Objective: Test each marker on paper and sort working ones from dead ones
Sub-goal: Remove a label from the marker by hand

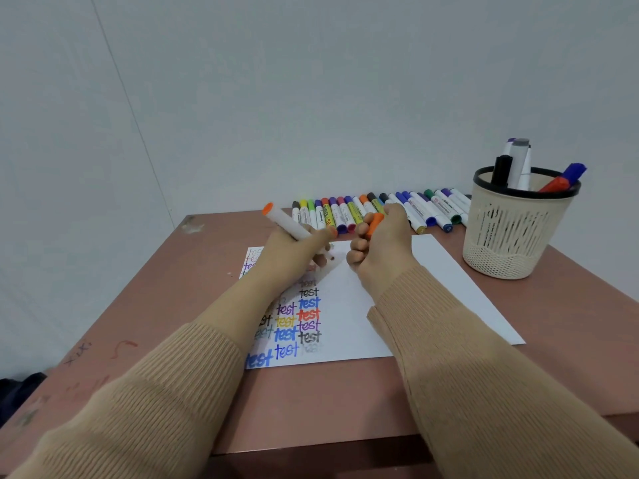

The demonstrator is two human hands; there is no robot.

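Note:
My left hand [294, 252] grips a white marker with an orange end [287, 224], its tip pointing right over the white paper [432, 281]. My right hand [380, 247] holds the marker's orange cap [375, 224] between curled fingers, just right of the tip. The paper carries several coloured "test" words [297, 319]. A row of several capped markers [380, 210] lies along the table's far edge behind my hands.
A beige mesh cup with a black rim [518, 229] stands at the right rear, holding several markers. The brown table [138, 305] has scribbles and scuffs on its left side. A grey wall rises right behind the table.

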